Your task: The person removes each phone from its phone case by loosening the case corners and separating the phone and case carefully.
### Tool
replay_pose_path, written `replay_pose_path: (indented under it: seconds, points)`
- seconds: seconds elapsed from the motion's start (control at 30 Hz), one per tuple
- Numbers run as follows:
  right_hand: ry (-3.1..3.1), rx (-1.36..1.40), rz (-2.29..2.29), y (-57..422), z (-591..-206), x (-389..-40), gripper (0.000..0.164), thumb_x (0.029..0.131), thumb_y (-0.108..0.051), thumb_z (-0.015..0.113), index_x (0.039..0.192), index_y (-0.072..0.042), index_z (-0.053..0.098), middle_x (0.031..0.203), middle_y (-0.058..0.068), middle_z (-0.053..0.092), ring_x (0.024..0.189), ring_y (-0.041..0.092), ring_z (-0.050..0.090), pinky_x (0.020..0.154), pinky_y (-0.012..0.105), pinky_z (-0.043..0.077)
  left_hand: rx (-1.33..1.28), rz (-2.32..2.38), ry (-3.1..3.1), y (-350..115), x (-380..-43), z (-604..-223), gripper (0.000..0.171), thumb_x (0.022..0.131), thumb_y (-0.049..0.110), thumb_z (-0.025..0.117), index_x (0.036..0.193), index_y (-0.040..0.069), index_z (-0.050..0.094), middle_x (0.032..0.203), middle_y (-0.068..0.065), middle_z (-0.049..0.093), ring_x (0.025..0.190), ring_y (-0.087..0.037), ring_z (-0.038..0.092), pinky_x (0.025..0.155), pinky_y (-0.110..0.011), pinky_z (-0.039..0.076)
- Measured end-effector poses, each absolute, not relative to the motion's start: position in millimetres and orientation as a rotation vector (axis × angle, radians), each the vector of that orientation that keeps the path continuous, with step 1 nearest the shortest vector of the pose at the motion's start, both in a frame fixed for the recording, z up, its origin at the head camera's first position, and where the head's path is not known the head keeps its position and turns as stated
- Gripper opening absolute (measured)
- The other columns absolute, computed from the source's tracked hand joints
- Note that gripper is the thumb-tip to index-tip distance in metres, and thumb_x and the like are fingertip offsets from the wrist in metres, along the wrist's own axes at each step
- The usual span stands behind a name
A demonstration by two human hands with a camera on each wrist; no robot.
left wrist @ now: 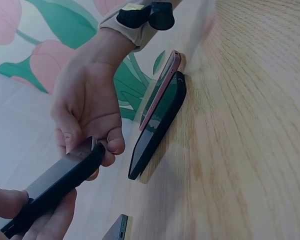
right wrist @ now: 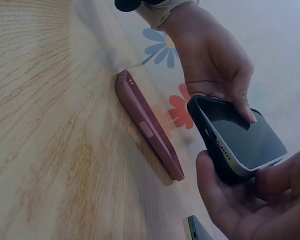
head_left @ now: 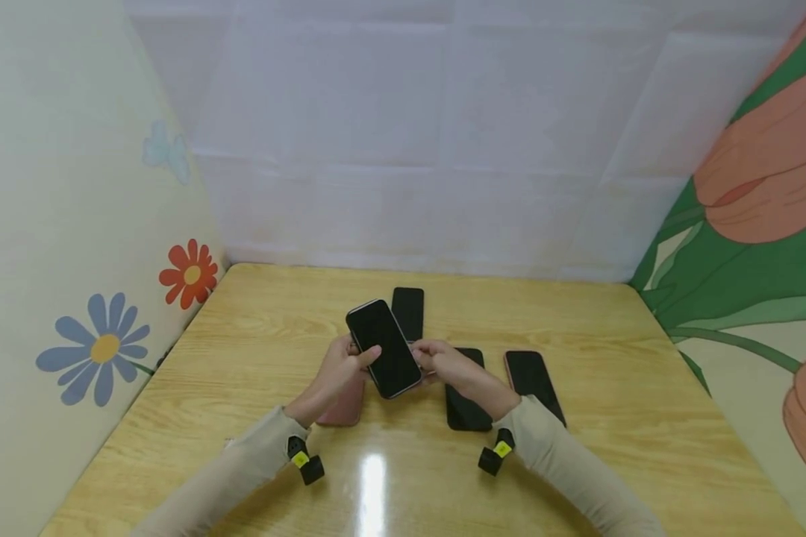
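Note:
A smartphone point(head_left: 388, 350) with a dark screen is held tilted above the table between both hands. A black phone case point(right wrist: 221, 162) wraps part of it; in the right wrist view the phone's silver edge with its speaker holes stands bare above the case. My left hand point(head_left: 344, 364) grips one long side, its thumb lying on the screen. At the lower right corner of phone and case, my right hand point(head_left: 448, 364) pinches the edge with thumb and fingers. Below the left hand, an empty pink phone case point(right wrist: 147, 125) rests on the table.
On the wooden table point(head_left: 255, 313) lie a dark phone point(head_left: 408, 309) behind the hands, a black-edged phone point(head_left: 466, 410) under the right forearm, and a pink-edged phone point(head_left: 533, 377) farther right. A white sheet point(head_left: 403, 194) hangs along the back edge.

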State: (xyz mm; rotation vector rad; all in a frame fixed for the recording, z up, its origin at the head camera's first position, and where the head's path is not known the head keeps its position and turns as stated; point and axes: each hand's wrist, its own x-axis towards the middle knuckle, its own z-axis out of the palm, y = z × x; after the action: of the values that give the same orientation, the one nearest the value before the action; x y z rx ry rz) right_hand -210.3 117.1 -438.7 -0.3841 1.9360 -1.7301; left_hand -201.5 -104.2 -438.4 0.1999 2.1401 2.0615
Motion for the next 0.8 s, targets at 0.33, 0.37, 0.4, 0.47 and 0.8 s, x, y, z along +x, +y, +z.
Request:
replay_pose_path:
  seconds: [0.33, 0.37, 0.4, 0.47, 0.8]
  points:
    - [1.876, -0.406, -1.759, 118.9, -441.5, -210.6, 0.030, 0.108, -0.008, 0.036, 0.119, 0.013, 0.055, 0.104, 0.016, 0.068, 0.089, 0.024, 0.069, 0.087, 0.052, 0.055, 0.145, 2.043, 2.157, -103.7, -202.1, -438.6, 0.029, 0.096, 0.005, 0.062, 0.119, -0.011, 0.058, 0.102, -0.025, 0.070, 0.086, -0.031, 0.071, 0.072, -0.041, 0.060]
    - [1.880, -0.407, -1.757, 118.9, -442.1, -210.8, 0.030, 0.108, -0.008, 0.037, 0.118, 0.012, 0.055, 0.103, 0.016, 0.068, 0.089, 0.025, 0.069, 0.087, 0.052, 0.055, 0.142, 2.041, 2.153, -103.5, -202.2, -438.8, 0.029, 0.096, 0.005, 0.062, 0.119, -0.011, 0.058, 0.102, -0.025, 0.070, 0.086, -0.031, 0.071, 0.072, -0.041, 0.060]
    - [1.890, -0.418, -1.749, 119.2, -442.8, -211.0, 0.030, 0.108, -0.008, 0.037, 0.118, 0.013, 0.055, 0.104, 0.018, 0.069, 0.090, 0.026, 0.070, 0.087, 0.052, 0.055, 0.144, 2.038, 2.153, -103.5, -202.4, -439.1, 0.029, 0.096, 0.005, 0.062, 0.119, -0.011, 0.058, 0.102, -0.026, 0.069, 0.087, -0.032, 0.071, 0.072, -0.041, 0.060]
    - [1.926, -0.422, -1.724, 119.4, -443.2, -211.2, 0.030, 0.108, -0.009, 0.038, 0.121, 0.013, 0.055, 0.107, 0.020, 0.068, 0.093, 0.028, 0.070, 0.088, 0.052, 0.055, 0.143, 2.032, 2.157, -103.5, -202.8, -439.7, 0.029, 0.096, 0.005, 0.062, 0.120, -0.011, 0.058, 0.103, -0.026, 0.069, 0.087, -0.032, 0.071, 0.071, -0.040, 0.060]
    - [2.146, -0.329, -1.768, 113.4, -440.7, -207.2, 0.028, 0.101, -0.005, 0.053, 0.127, 0.006, 0.051, 0.110, 0.018, 0.055, 0.094, 0.029, 0.060, 0.089, 0.051, 0.053, 0.124, 1.995, 2.200, -104.1, -203.4, -442.7, 0.030, 0.094, 0.003, 0.064, 0.121, -0.010, 0.059, 0.104, -0.025, 0.070, 0.087, -0.030, 0.071, 0.069, -0.039, 0.060]
